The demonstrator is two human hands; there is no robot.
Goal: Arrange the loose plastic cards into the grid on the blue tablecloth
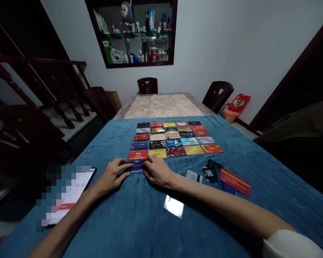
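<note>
A dark blue card (136,166) lies flat on the blue cloth (118,222). The fingers of my left hand (114,174) pinch its left edge, while my right hand (157,170) grips its right end and hides part of it. Directly beyond it sits a red card (138,154), almost touching. A yellow card (163,152) is beside that one, partly covered by my right fingers. Farther back, several bank-style and membership cards, such as a black VIP card (157,144), form neat rows. A shiny silver-white card (173,206) rests apart, nearer me.
Right of my right forearm are loose cards: a grey one (194,176), a black one (210,173) and a larger red one (235,181), overlapping in part. A lit-screen device (78,188) lies by my left forearm. Dark chairs (219,94) surround the table.
</note>
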